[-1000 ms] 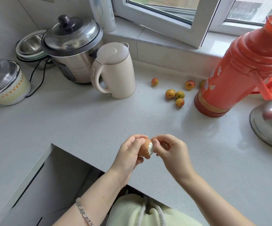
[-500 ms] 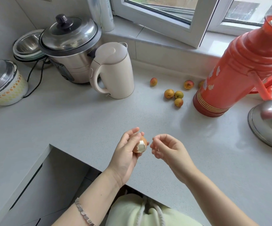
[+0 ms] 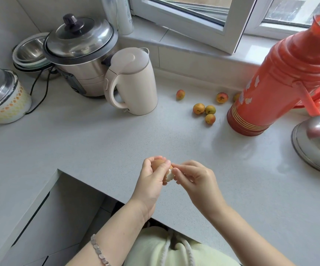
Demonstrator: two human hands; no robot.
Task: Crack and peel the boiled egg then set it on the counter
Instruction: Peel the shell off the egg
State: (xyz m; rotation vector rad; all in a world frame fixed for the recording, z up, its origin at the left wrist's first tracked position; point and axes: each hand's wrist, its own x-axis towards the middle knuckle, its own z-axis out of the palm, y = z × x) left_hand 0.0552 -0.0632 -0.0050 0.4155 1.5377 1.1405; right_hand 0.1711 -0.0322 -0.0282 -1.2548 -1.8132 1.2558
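Egg (image 3: 158,163) between both hands (image 3: 174,177)

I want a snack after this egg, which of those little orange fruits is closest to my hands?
The lowest fruit of the cluster of three, just left of the red thermos.

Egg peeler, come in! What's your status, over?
Left hand has its grip on the egg. Right hand pinching at the shell. Egg partly peeled, white showing at one end. Counter below clear for set-down.

Matt speckled stone-like counter (image 3: 97,143), glossy orange plastic flask (image 3: 281,77) at two o'clock, polished metal cooker lid (image 3: 80,38) at eleven o'clock, smooth matt cream kettle (image 3: 136,81)
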